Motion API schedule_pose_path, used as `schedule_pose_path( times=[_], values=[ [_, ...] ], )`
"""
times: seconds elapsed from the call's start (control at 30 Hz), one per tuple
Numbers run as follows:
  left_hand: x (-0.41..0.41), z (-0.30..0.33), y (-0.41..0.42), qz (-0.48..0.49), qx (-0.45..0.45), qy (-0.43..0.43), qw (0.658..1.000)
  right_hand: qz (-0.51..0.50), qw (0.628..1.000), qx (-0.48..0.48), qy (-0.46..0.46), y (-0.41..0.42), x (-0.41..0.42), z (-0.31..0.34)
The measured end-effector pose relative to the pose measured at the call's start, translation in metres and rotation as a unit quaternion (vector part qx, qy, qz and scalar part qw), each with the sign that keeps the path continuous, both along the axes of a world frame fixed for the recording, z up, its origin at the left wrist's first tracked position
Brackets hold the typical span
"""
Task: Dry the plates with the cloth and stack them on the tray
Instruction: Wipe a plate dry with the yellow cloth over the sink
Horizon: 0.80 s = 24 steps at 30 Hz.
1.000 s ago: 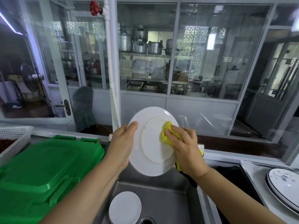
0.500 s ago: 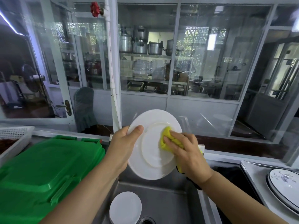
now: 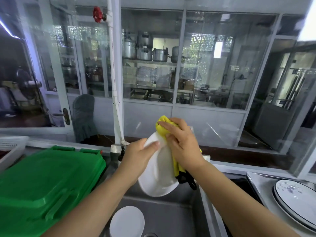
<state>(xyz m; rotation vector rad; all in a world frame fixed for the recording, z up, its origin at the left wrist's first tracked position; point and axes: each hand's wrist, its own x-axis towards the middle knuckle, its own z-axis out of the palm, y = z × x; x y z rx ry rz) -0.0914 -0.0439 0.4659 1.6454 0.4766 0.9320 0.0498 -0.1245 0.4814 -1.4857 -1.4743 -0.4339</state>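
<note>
A person stands at a steel sink (image 3: 171,218), seen from a head camera looking down at both bare hands. The left hand (image 3: 136,158) grips a white plate (image 3: 158,178) by its upper left rim, thumb curled over the near face, holding it tilted on edge above the basin. The right hand (image 3: 182,142) presses a yellow cloth (image 3: 163,126) against the plate's top edge; its fingers (image 3: 168,124) are curled around the bunched cloth, and the loose end, with a black trim, hangs below the wrist.

The job looks partly done. Patterned plates (image 3: 297,202) with dark rims lie stacked on a steel tray (image 3: 256,178) at the right edge of the sink. One more white plate (image 3: 127,221) lies flat in the near left corner of the basin, apparently waiting to be dried. The plate in hand is not yet on the tray.

A green plastic lid (image 3: 47,182) covers the tabletop left of the sink. Beyond is a glass partition (image 3: 188,65) with pots on shelves behind it.
</note>
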Motion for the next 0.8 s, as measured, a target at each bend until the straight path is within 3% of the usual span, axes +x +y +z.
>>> schedule_pose_path(
  times=[0.13, 0.3, 0.37, 0.57, 0.7, 0.8],
  values=[
    [-0.003, 0.007, 0.002, 0.035, -0.014, -0.035, 0.999, -0.007, 0.971, 0.028, 0.238, -0.002, 0.004, -0.015],
    [-0.005, 0.011, 0.003, 0.059, -0.043, -0.110, 0.991, 0.016, 0.877, 0.071, 0.476, -0.005, -0.001, -0.035],
    [-0.006, 0.012, 0.003, 0.053, -0.055, -0.140, 0.987, 0.046, 0.849, 0.107, 0.515, -0.008, -0.006, -0.033],
    [-0.022, 0.023, 0.031, -0.089, -0.102, -0.070, 0.988, 0.018, 0.896, 0.123, 0.427, -0.023, 0.006, -0.005],
    [-0.021, 0.044, 0.041, -0.144, -0.040, 0.037, 0.988, -0.025, 0.959, 0.075, 0.273, -0.029, 0.007, 0.002],
    [-0.016, 0.044, 0.038, -0.141, -0.051, 0.028, 0.988, -0.048, 0.980, 0.070, 0.179, -0.030, 0.006, 0.005]
  ],
)
